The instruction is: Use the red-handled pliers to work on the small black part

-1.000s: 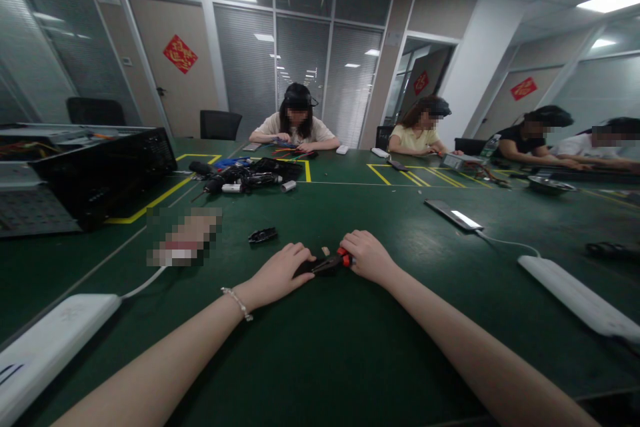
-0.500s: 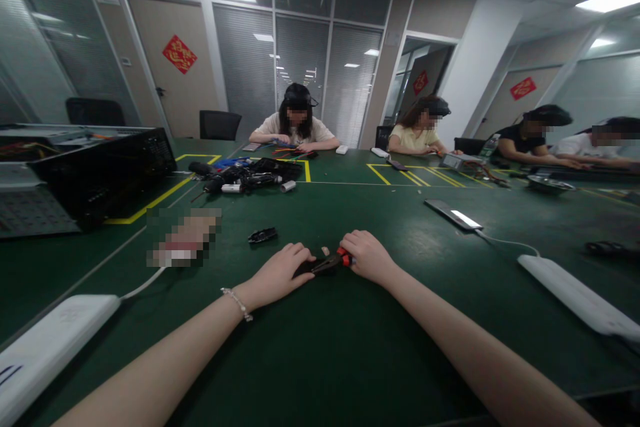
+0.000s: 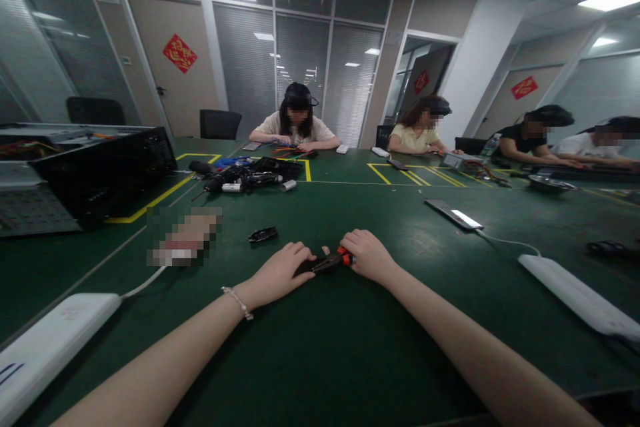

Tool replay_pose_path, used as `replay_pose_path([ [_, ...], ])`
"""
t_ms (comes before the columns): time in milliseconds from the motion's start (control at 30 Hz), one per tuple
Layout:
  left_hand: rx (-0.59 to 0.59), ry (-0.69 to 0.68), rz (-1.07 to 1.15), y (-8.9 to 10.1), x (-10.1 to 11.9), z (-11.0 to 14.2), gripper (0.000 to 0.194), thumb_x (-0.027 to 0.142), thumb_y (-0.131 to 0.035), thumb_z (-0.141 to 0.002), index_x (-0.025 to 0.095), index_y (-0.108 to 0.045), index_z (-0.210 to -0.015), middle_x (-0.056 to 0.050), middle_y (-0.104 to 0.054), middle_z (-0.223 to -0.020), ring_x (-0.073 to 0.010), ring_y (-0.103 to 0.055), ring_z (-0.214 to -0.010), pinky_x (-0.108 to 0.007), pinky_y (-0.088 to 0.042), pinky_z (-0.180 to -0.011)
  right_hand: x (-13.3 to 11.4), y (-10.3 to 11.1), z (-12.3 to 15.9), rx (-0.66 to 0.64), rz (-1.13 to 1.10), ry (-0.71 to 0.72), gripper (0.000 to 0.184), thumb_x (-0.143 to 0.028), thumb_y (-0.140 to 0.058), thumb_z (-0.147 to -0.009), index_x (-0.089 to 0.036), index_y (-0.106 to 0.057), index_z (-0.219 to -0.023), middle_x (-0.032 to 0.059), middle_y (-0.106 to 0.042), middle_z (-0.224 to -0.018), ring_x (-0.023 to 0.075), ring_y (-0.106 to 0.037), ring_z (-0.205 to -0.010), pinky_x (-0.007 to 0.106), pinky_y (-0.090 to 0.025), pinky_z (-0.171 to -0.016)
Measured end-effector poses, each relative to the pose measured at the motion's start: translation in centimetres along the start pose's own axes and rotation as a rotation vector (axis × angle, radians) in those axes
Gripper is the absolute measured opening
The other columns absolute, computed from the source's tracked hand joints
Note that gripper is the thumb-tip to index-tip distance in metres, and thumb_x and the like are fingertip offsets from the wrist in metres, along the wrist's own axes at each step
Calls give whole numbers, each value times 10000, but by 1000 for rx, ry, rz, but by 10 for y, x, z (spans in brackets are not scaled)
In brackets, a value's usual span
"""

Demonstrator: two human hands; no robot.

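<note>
My right hand (image 3: 367, 255) is closed around the red handles of a pair of pliers (image 3: 329, 262), whose dark jaws point left. My left hand (image 3: 285, 271) is closed on a small black piece (image 3: 303, 267), mostly covered by the fingers. The jaw tips reach this piece beside my left thumb; whether they grip it I cannot tell. A small pale scrap (image 3: 325, 250) lies just beyond the pliers. Farther left, a small black part (image 3: 263, 235) rests on the green table (image 3: 310, 360).
A black computer case (image 3: 105, 173) stands at the left. Cables and tools, among them a drill (image 3: 220, 180), are heaped ahead. White power banks (image 3: 65, 340) lie at both sides, wired to phones. Several people sit across the table, one person (image 3: 295, 123) directly opposite.
</note>
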State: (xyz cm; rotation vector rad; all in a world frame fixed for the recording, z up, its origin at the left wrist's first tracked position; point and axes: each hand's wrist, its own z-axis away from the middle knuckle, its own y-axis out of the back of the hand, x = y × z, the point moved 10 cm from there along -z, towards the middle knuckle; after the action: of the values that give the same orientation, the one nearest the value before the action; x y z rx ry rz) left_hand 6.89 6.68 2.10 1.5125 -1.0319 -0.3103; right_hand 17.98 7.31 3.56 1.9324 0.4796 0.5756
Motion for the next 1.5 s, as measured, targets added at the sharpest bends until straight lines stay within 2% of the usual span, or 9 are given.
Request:
replay_pose_path([
  [733,-17,20,-4,-1,-3,-1,247,344,-493,-820,216,-492,-1031,-32,-493,-1007,-190,-475,-899,-307,-400,-757,1,1,0,-7,-10,-34,190,-95,-507,-659,-151,-551,-835,56,-558,-843,165,-453,-772,274,-324,-704],
  [1200,-18,28,-1,1,0,0,197,322,-506,-814,217,-492,-980,-18,-492,-979,-185,-477,-879,-303,-403,-742,3,-1,0,0,-17,-23,197,-98,-507,-640,-152,-545,-826,54,-550,-833,167,-444,-767,273,-320,-700],
  [1500,-3,-1,-12,0,2,0,205,314,-506,-818,208,-485,-992,-25,-492,-987,-183,-472,-897,-298,-395,-763,1,-1,0,-5,1,-12,183,-100,-510,-649,-155,-546,-819,51,-551,-830,163,-443,-769,272,-315,-701],
])
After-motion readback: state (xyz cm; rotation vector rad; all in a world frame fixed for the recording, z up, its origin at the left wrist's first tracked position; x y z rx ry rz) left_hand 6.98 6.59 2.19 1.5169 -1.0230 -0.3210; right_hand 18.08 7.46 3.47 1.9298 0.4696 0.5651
